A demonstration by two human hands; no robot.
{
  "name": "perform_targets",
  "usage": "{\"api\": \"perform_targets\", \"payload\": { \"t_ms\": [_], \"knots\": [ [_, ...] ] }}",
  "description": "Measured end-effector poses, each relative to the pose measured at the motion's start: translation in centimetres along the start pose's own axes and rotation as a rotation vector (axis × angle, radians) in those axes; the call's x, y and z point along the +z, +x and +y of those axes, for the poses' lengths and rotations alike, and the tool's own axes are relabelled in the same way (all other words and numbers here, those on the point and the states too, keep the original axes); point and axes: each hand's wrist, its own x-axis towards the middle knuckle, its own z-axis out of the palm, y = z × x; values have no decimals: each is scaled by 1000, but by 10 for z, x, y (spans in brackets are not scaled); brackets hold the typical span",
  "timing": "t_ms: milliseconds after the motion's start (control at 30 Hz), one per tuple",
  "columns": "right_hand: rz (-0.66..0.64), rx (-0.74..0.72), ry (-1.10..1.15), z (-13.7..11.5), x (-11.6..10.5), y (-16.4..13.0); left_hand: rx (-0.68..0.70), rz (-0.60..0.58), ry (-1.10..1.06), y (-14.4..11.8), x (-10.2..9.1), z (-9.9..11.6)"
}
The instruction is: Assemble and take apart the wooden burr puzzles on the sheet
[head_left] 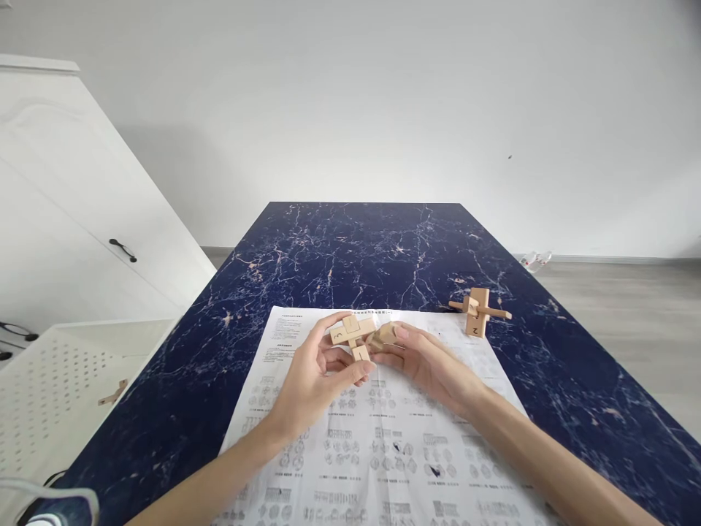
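My left hand [309, 376] is closed around a pale wooden interlocking puzzle [351, 331], a cross of blocks with the digits 3 and 1 on its faces. Thumb and fingers pinch it from the left and below. Close against its right side, my right hand [427, 363] grips a smaller wooden puzzle piece [385, 334], blurred and partly covered by the fingers. Whether the two wooden parts touch is unclear. Both hands are above a large printed instruction sheet [350, 409] with small diagrams. Another wooden cross puzzle [477, 313], marked 2, stands at the sheet's upper right corner.
The sheet lies on a dark blue marbled table [350, 248], with a few small holes in the paper. A white cabinet [82, 204] is at the left, above a perforated white surface [66, 372] bearing a small wooden piece [113, 393]. A pale cable [55, 488] curves at lower left.
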Motion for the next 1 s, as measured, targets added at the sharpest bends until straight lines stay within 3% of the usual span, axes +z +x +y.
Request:
{"api": "perform_targets", "payload": {
  "t_ms": [133, 300, 400, 600, 767, 900, 1000],
  "knots": [
    [-38, 10, -19, 6, -2, -1, 51, -16, 94, -3, 1, 3],
    [-2, 129, -6, 9, -2, -3, 56, 20, 113, -4, 3, 5],
    [-55, 110, -37, 7, -1, -4, 68, 26, 102, -3, 2, 5],
    [-93, 210, 119, 1, -6, -7, 108, 20, 124, -1, 0, 2],
    [-242, 339, 154, 7, -16, -4, 186, 14, 290, -1, -1, -4],
    [-247, 328, 180, 11, -18, -2, 250, 27, 486, -3, -3, -10],
    [-231, 293, 91, 9, -14, -3, 289, 30, 507, -3, -3, -10]
  ]
}}
